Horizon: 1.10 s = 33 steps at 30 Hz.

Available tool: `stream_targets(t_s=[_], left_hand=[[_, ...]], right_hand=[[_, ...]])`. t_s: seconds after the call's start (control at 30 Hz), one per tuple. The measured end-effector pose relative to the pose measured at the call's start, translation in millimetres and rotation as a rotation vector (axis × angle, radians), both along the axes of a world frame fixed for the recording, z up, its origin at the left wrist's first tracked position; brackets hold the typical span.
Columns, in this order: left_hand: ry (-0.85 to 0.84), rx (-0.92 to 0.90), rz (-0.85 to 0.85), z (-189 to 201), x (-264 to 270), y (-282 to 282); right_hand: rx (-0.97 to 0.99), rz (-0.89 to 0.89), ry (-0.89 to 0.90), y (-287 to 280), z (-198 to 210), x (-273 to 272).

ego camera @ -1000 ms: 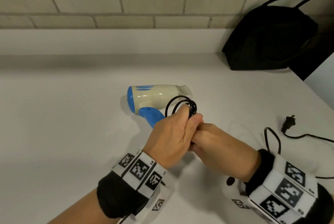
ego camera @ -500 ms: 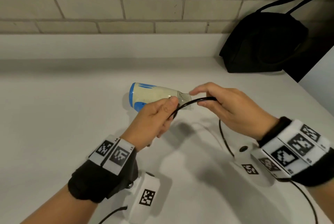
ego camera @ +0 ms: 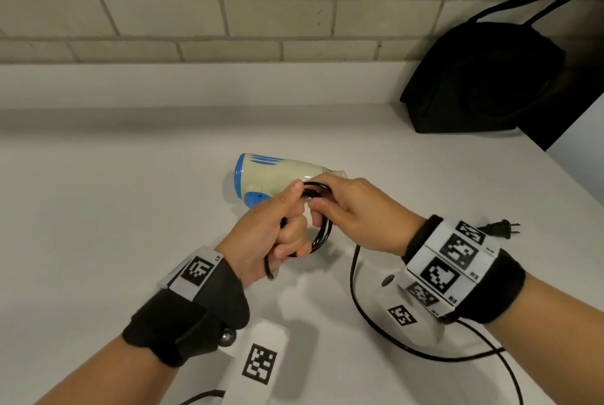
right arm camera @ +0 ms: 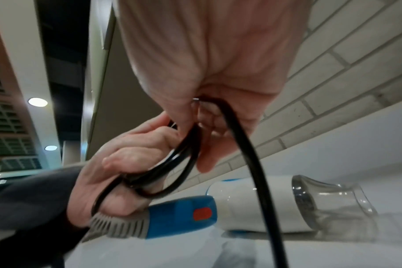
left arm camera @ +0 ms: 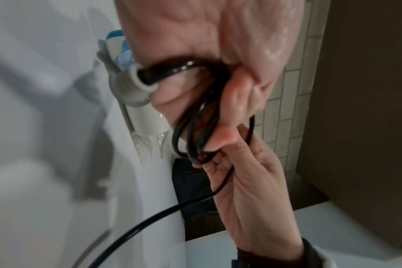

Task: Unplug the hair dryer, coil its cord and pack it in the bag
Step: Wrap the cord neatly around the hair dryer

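A cream and blue hair dryer (ego camera: pixel 277 176) lies on its side on the white counter (ego camera: pixel 114 225), its clear nozzle (right arm camera: pixel 333 197) pointing right. My left hand (ego camera: pixel 277 234) grips several loops of the black cord (ego camera: pixel 322 234) just in front of the dryer's blue handle (right arm camera: pixel 179 217). My right hand (ego camera: pixel 356 208) pinches the cord at the top of the coil (left arm camera: pixel 195 134). The loose cord (ego camera: pixel 356 303) trails down past my right wrist to the plug (ego camera: pixel 498 228), which lies unplugged on the counter. The black bag (ego camera: pixel 490 78) stands at the back right.
A tiled wall (ego camera: pixel 196 12) with a white ledge runs along the back. The counter's right edge (ego camera: pixel 581 182) cuts diagonally beside the bag. Slack cord curves over the counter near the front right.
My right hand came back from its stretch out to the right and met my left hand, laying another loop on the coil. The plug is now in sight behind my right wrist.
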<state>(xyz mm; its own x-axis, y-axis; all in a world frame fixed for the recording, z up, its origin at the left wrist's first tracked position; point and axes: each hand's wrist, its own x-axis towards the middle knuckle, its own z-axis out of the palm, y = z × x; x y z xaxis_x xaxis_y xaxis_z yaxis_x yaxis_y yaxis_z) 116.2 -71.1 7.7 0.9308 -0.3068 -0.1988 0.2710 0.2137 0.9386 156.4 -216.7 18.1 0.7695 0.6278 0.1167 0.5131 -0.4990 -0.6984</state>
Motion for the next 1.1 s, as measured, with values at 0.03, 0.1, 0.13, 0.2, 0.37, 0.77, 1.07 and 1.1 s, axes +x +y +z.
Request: stream_targets(t_s=[0.03, 0.1, 0.13, 0.2, 0.37, 0.77, 1.07, 1.1], left_hand=[[0.004, 0.006, 0.008, 0, 1, -1], [0.016, 0.000, 0.039, -1, 3, -1], [0.022, -0.016, 0.052, -1, 3, 0], [0.036, -0.084, 0.056, -1, 4, 1], [0.125, -0.214, 0.093, -2, 5, 3], [0.216, -0.476, 0.347, 4, 7, 21], [-0.281, 0.103, 0.455, 20, -7, -20], [-0.402, 0.247, 0.412, 18, -11, -27]], right_hand=[[-0.033, -0.022, -0.048, 0, -1, 0], [-0.027, -0.063, -0.080, 3, -2, -1], [-0.014, -0.079, -0.078, 3, -1, -3], [0.011, -0.097, -0.060, 5, -2, -5], [0.094, -0.110, 0.023, 10, -6, -8], [-0.302, -0.165, 0.311, -47, -5, 0], [-0.717, -0.101, -0.074, 9, -25, -19], [-0.725, -0.073, -0.076, 15, -21, -20]])
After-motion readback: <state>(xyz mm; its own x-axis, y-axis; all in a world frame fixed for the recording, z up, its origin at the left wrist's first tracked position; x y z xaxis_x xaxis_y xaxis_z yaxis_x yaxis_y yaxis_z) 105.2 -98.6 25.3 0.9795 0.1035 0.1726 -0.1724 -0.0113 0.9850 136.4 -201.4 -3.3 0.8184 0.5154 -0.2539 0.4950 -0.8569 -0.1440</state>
